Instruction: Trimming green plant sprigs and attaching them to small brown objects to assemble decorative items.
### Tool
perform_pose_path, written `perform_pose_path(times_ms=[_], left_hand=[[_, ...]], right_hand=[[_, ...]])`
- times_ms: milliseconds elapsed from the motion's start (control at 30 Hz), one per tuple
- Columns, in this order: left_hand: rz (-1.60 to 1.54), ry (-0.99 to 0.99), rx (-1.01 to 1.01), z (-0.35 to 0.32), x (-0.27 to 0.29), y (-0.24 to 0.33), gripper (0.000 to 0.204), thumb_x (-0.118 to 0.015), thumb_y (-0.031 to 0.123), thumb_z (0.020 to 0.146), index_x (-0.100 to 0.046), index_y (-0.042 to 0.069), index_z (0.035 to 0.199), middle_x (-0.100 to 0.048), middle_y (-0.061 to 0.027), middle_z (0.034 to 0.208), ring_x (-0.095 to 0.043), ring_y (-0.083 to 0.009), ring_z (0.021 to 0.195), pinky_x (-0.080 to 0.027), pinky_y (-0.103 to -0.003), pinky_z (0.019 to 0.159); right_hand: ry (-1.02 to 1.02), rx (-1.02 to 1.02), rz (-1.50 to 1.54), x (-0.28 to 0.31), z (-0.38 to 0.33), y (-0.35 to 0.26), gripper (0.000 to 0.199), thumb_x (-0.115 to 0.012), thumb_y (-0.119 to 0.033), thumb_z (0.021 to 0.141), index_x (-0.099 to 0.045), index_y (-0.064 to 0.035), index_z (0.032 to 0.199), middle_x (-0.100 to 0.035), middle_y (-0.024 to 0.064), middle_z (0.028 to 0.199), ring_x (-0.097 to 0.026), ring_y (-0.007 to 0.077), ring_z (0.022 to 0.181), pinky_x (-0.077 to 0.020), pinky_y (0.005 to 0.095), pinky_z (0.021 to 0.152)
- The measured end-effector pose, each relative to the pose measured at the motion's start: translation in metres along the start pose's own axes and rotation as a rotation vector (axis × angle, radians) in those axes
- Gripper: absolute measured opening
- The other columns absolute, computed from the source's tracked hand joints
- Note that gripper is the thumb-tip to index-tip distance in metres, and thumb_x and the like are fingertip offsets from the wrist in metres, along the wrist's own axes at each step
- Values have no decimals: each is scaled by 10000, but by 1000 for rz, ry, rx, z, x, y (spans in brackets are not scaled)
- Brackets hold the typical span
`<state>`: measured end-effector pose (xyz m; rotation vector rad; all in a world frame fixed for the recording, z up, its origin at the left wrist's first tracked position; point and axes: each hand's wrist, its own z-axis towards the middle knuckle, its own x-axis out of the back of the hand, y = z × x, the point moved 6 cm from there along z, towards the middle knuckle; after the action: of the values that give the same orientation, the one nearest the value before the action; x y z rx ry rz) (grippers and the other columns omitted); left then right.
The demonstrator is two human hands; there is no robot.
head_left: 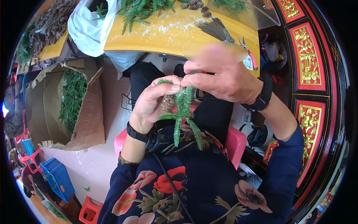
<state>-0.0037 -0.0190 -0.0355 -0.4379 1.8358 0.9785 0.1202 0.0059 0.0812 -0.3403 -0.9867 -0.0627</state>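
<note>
My left hand (pixel 151 97) is closed around an artificial green pine sprig (pixel 182 106), its needled branches hanging down over my lap. A brown pine cone (pixel 167 103) sits beside the sprig, partly hidden by my left palm. Thumb and fingers of my right hand (pixel 223 78) are pinched together right by my left thumb, at the top end of the sprig. Whatever thin thing these right fingers grip is hidden. Part of the area above my right hand is blurred.
Ahead stands a yellow table (pixel 160 37) with white flakes, pine branches (pixel 141 13), a bundle of dark stems (pixel 216 30) and red-handled pliers (pixel 248 54). A white plastic bag (pixel 87 30) hangs at its left. A cardboard box (pixel 44 100) of greenery and a blue crate (pixel 57 179) stand left.
</note>
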Motion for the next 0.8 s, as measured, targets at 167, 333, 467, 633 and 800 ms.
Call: perform_pose_path(times_ms=[167,333,467,633,800], left_hand=[[-145,-66,76,1,0,-5,147,-578,42,825,-644,-11,945,-662,-78,893,-621,-154,775,-491,-264,749],[-168,-105,61,1,-7,-7,106,-589,70,837,-635,2,904,-643,-63,851,-601,-126,715,-482,-258,710],[255,54,4,-5,-11,7,76,-594,81,852,-619,12,873,-609,-35,816,-566,-84,697,-450,-229,682],[746,167,-286,-8,-18,23,63,-592,81,872,-607,23,852,-574,-8,800,-539,-48,736,-415,-200,680],[281,76,-157,-4,-12,12,66,-590,87,885,-606,25,870,-573,-3,823,-534,-53,752,-411,-196,685]], right_hand=[[5,61,-73,2,2,-2,208,-633,-91,757,-662,-121,961,-608,15,973,-587,190,795,-444,348,739],[-12,27,-32,-5,5,1,172,-616,-86,791,-660,-114,955,-611,27,968,-587,193,789,-441,347,746],[-192,-283,71,-13,0,11,157,-623,-102,807,-657,-107,961,-616,34,955,-590,198,796,-437,347,767],[-244,-545,319,-12,-3,24,156,-630,-132,829,-651,-101,981,-621,44,949,-598,206,817,-431,350,798],[-5,-142,78,-3,2,13,185,-642,-137,809,-651,-112,991,-624,44,967,-601,199,822,-436,352,796]])
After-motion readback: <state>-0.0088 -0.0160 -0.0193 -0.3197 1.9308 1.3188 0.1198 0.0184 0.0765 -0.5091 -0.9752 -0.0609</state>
